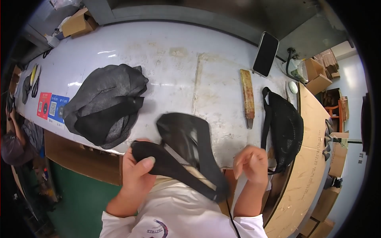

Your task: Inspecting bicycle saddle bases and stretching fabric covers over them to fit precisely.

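My left hand (137,168) is closed on one end of a black fabric piece (170,158), the thumb pressed on top. This piece has a wide black band around an opening and hangs over the table's front edge, partly blurred. To its right, my right hand (251,163) is raised apart from it, fingers curled in, with nothing visible in them. A dark grey, sheer fabric bundle with a black band (105,107) lies crumpled on the table to the left. On the right lies a black mesh piece with a strap (282,129), near my right hand.
A worn, rusty-looking flat bar (247,97) lies on the white table (166,71), with a phone (266,53) beyond it. Red and blue printed cards (52,107) are at the left edge. Cardboard (307,166) borders the right side. Another person (18,144) is at far left.
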`<move>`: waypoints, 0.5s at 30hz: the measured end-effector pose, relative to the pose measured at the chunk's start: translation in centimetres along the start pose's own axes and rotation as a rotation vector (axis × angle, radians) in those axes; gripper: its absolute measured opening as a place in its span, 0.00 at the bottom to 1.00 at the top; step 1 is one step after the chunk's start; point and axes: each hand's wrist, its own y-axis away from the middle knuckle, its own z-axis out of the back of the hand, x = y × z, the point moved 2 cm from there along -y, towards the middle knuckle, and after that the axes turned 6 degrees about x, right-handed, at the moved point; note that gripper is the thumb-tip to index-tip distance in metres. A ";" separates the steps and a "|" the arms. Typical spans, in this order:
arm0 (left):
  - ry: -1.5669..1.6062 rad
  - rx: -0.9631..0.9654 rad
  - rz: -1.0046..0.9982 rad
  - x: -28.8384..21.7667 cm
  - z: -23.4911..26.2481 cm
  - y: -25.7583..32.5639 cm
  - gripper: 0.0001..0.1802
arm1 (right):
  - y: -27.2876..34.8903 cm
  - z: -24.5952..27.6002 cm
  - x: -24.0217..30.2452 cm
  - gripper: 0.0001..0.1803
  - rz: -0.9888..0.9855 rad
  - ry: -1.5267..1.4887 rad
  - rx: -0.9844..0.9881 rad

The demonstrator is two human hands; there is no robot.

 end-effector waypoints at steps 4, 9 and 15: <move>-0.187 0.274 0.184 -0.8 -1.4 -0.2 0.19 | -2.2 -4.1 -0.9 0.32 0.060 -0.561 -0.125; -0.637 0.865 -0.270 -6.8 -6.3 -1.9 0.08 | -1.4 -6.0 -0.9 0.64 0.053 -0.867 0.390; -1.098 1.490 -0.820 -11.1 -11.2 -0.1 0.08 | -0.3 -5.7 3.2 0.32 0.150 -0.305 0.088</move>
